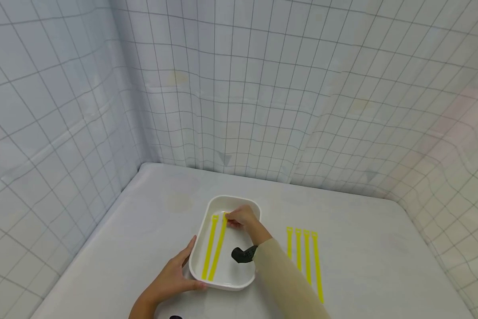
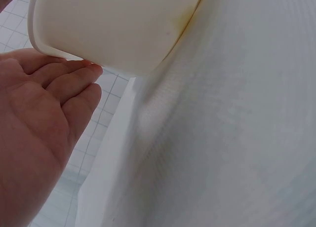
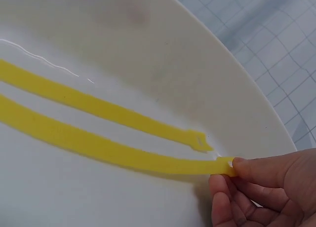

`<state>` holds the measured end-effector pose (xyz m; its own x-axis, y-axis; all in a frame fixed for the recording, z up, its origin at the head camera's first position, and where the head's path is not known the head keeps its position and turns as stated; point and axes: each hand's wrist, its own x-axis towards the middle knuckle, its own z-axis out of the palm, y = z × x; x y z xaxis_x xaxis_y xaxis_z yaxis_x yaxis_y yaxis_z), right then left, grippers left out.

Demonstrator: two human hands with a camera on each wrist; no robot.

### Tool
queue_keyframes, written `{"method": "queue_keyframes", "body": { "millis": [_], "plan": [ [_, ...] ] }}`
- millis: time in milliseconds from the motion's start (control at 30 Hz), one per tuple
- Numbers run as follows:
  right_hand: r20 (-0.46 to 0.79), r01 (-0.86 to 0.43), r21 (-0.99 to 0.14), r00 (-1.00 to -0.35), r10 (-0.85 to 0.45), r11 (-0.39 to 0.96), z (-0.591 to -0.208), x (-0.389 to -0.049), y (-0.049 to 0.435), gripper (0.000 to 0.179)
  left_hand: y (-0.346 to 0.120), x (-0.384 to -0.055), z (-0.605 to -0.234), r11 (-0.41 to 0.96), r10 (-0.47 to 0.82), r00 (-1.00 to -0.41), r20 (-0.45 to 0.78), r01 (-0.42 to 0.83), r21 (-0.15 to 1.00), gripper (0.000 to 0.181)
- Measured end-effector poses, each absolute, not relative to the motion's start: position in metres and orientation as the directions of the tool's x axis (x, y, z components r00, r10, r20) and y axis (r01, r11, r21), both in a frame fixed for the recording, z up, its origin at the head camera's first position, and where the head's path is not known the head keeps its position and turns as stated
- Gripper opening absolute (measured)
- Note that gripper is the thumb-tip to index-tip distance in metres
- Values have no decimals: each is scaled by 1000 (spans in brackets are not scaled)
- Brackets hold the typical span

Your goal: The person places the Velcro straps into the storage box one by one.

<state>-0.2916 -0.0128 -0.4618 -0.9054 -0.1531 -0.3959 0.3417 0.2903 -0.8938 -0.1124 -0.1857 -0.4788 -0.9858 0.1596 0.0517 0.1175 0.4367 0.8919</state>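
A white tray [image 1: 244, 277] with rounded corners stands on the table, two yellow hook-and-loop cable ties lengthwise inside it. My right hand [image 1: 242, 215] reaches over the tray and pinches the slotted head of the right-hand cable tie [image 3: 148, 160] between thumb and fingers. Beside it, the other cable tie [image 3: 108, 111] lies flat on the tray floor. At the tray's near left corner, my left hand [image 1: 175, 275] rests its extended fingers against the outer side and its thumb at the front edge. The left wrist view shows those fingers [image 2: 74, 81] touching the wall under the rim.
Several more yellow cable ties [image 1: 307, 252] lie side by side on the white table [image 1: 366, 257] right of the tray, partly behind my right sleeve [image 1: 287, 279]. A small dark object [image 1: 175, 317] shows at the bottom edge. Grid-patterned curtains [image 1: 231, 88] surround the table.
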Motion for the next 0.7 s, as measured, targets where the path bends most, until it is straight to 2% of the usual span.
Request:
{"method": "queue_keyframes", "body": {
  "millis": [300,700],
  "plan": [
    [-405,353,-894,-901,-158,277,-460,-291,-13,11,-185,-112,-477,445,153,-988,35,100,890,119],
    [-394,350,-902,-907,-150,252,-457,-291,-13,9,-185,-110,-475,412,178,-980,91,158,897,115]
  ]
}}
